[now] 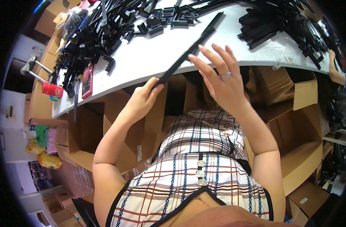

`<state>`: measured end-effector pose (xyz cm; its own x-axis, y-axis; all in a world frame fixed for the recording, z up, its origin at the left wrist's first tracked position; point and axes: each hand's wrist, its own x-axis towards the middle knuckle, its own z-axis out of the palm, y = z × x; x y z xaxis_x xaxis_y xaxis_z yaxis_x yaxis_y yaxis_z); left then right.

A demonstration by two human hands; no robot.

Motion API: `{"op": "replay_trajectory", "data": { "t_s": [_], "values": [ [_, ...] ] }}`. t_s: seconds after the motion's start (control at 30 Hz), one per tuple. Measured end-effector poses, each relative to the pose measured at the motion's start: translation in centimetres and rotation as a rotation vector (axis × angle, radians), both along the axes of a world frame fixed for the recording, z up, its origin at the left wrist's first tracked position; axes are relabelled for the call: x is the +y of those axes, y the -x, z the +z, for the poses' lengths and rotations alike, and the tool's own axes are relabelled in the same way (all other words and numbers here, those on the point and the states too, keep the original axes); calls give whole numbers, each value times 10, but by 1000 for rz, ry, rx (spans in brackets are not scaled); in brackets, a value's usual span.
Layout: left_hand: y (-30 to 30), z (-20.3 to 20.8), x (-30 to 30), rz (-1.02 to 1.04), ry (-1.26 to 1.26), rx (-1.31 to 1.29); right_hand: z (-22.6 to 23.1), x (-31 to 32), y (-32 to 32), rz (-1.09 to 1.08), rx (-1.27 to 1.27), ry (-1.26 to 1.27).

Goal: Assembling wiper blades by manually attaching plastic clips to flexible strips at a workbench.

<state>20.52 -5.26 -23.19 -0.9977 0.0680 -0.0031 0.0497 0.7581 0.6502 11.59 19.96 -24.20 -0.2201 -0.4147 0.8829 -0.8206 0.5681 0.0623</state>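
Open cardboard boxes (pixel 299 164) crowd beneath a white table (pixel 142 56), its left end heaped with black parts (pixel 85 45). Across its front edge slants a black strip (pixel 186 55), near end gripped in the left hand (pixel 142 96); the right hand (pixel 224 81) spreads wide close by. A red phone (pixel 87 81) lies near the front-left corner.

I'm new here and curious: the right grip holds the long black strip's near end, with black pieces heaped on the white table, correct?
Not quite: in the head view, the left grip holds the long black strip by its near end. The black pieces are indeed heaped on the white table.
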Motion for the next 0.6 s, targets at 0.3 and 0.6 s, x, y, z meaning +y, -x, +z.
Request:
{"op": "replay_trajectory", "data": {
  "t_s": [0.3, 0.6],
  "values": [
    [-25, 58, -17, 119, 751, 1174, -33, 2, 11, 187, -532, -117],
    [7, -2, 36, 88, -995, 690, -28, -51, -35, 689, -1307, 70]
  ]
}}
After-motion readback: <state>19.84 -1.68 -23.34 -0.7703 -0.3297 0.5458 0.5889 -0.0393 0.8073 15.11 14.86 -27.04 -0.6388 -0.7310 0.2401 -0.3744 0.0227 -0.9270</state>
